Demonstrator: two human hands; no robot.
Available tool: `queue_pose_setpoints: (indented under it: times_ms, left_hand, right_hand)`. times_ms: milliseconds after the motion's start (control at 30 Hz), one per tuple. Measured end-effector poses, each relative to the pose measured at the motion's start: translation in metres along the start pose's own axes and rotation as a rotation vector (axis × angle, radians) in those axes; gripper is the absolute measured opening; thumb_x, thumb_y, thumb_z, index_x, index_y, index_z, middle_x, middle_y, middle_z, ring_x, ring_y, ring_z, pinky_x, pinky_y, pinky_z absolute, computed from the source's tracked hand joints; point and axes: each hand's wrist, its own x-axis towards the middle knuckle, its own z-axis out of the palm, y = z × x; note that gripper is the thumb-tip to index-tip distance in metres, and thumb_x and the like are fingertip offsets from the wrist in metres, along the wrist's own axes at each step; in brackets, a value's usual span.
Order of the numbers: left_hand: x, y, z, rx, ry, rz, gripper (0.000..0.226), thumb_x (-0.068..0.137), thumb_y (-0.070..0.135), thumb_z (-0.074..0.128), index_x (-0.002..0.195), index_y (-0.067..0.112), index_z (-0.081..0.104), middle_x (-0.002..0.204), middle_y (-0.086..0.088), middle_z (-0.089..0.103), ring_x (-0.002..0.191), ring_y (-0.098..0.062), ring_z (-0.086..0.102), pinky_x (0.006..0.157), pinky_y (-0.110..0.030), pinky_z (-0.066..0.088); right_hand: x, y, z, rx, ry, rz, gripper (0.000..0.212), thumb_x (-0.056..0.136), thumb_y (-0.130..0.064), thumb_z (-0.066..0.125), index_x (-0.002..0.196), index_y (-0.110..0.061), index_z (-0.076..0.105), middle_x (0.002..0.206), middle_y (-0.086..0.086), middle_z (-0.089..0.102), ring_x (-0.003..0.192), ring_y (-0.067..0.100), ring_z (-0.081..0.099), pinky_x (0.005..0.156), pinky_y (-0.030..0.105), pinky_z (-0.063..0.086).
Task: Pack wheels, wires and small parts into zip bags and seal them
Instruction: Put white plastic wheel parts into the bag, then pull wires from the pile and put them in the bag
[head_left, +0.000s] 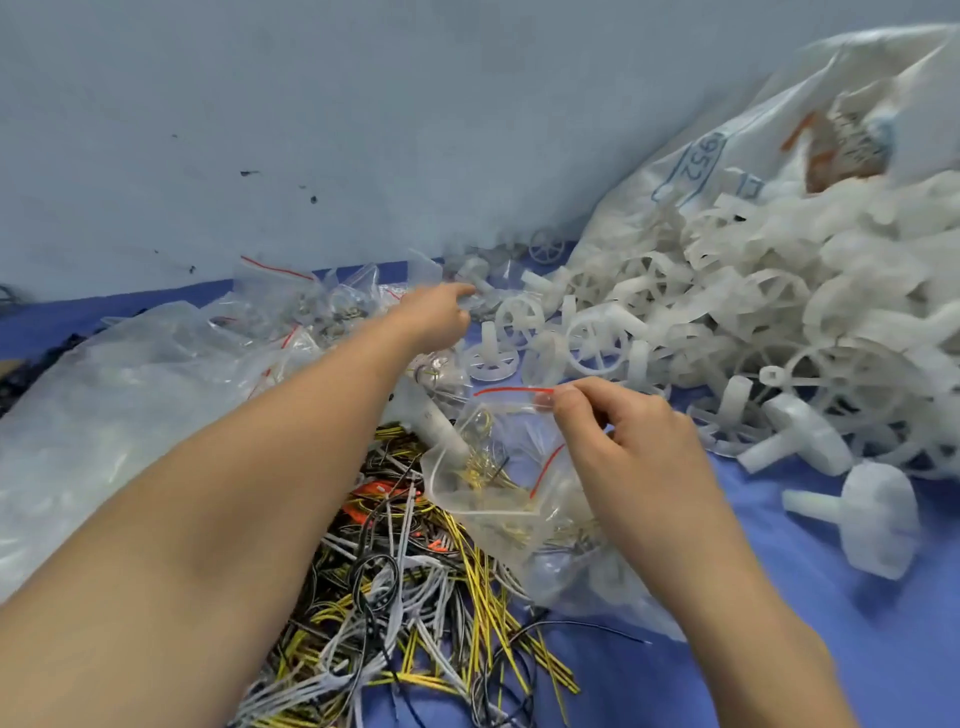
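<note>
From my head view, a heap of white wheels (727, 312) spills from a big sack (779, 130) to my right; loose wires (405, 597) lie below. My left hand (436, 317) reaches among filled bags (311, 306), grip unclear. My right hand (618, 441) pinches a zip bag (493, 478) holding, I think, yellowish wires.

Pale grey-blue wall (363, 104) with small dark specks, blue cloth-covered work surface (779, 649) below, soft even light
</note>
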Motion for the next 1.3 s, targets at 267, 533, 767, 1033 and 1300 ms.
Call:
queue_pose_setpoints:
  times_ms: [267,533,767,1033,1300]
  left_hand:
    - [0.007,0.009,-0.003,-0.371,0.217,-0.247,0.028,0.099,0.01,0.039,0.118,-0.003,0.055,0.122,-0.02,0.057,0.103,-0.034,0.054,0.079,-0.031,0.038]
    - [-0.041,0.022,-0.062,-0.57,0.64,-0.024,0.038,0.101,0.017,0.044,0.136,0.008,0.056,0.133,-0.003,0.061,0.12,-0.015,0.057,0.103,-0.025,0.043]
    - [-0.174,0.034,-0.073,-0.803,0.802,0.128,0.025,0.101,0.016,0.054,0.123,0.017,0.064,0.106,0.005,0.069,0.086,-0.006,0.067,0.073,-0.029,0.06]
    - [-0.274,0.024,-0.042,-0.971,0.598,0.01,0.021,0.097,0.015,0.061,0.103,0.032,0.072,0.084,0.01,0.073,0.069,-0.021,0.068,0.05,-0.023,0.055]
    - [-0.273,0.044,-0.04,-1.198,0.507,0.009,0.023,0.099,0.01,0.055,0.113,0.022,0.069,0.091,0.008,0.074,0.081,-0.009,0.073,0.059,-0.022,0.057]
  right_hand:
    - [-0.001,0.006,-0.003,0.024,0.011,-0.002,0.033,0.097,-0.04,0.047,0.085,-0.019,0.07,0.056,-0.012,0.052,0.062,0.01,0.048,0.063,0.028,0.039]
    - [-0.005,-0.002,-0.01,0.014,0.008,-0.023,0.035,0.097,-0.039,0.045,0.085,-0.016,0.069,0.056,-0.005,0.051,0.057,0.013,0.045,0.057,0.029,0.036]
    - [-0.017,-0.009,-0.013,-0.03,0.011,-0.021,0.033,0.098,-0.039,0.044,0.089,-0.022,0.072,0.06,-0.008,0.057,0.064,0.011,0.051,0.058,0.027,0.038]
    - [-0.036,-0.012,-0.019,-0.166,0.026,-0.046,0.029,0.098,-0.039,0.045,0.087,-0.025,0.068,0.063,-0.015,0.058,0.074,0.004,0.053,0.063,0.019,0.039]
    - [-0.042,-0.016,-0.02,-0.222,0.074,-0.072,0.031,0.097,-0.042,0.044,0.09,-0.028,0.07,0.061,-0.017,0.057,0.067,0.005,0.054,0.059,0.029,0.041]
